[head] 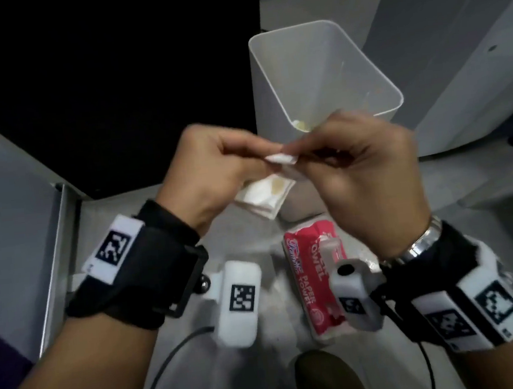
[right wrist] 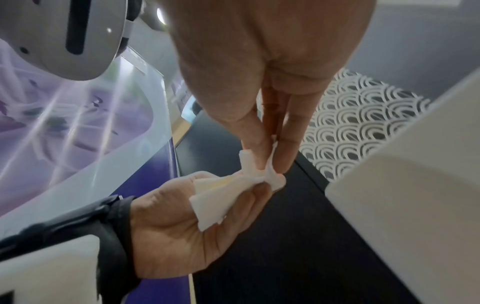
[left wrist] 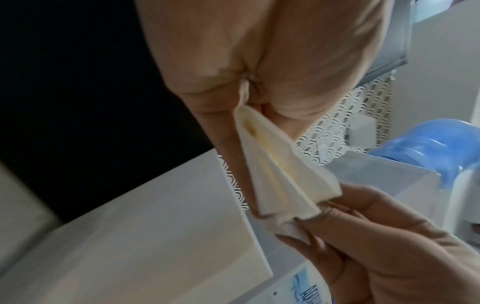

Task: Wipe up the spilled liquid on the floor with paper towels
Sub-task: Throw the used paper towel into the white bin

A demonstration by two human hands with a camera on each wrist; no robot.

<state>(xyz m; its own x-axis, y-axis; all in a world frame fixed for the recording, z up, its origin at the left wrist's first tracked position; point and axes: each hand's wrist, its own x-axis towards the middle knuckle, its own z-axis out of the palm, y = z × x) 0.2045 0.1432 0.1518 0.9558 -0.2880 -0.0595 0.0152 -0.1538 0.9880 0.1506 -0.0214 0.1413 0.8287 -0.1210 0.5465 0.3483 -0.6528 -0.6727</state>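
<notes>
A folded white paper towel (head: 266, 193) with yellowish stains hangs between both hands in front of me. My left hand (head: 215, 170) grips its body, the fingers curled round it. My right hand (head: 349, 160) pinches its twisted top corner with fingertips. In the left wrist view the paper towel (left wrist: 272, 174) runs from my palm down to the right hand's fingers (left wrist: 337, 216). In the right wrist view the paper towel (right wrist: 233, 185) is pinched by my right fingertips (right wrist: 259, 152) while the left hand (right wrist: 194, 222) holds its wider end. A pink paper towel pack (head: 313, 279) lies on the floor below.
A translucent white bin (head: 325, 71) stands just beyond my hands, with some yellowish scraps inside at the bottom. The grey floor (head: 265, 366) lies below. A dark panel (head: 97, 84) fills the upper left. White cabinets (head: 471, 64) stand on the right. A blue water jug (left wrist: 420, 150) sits behind.
</notes>
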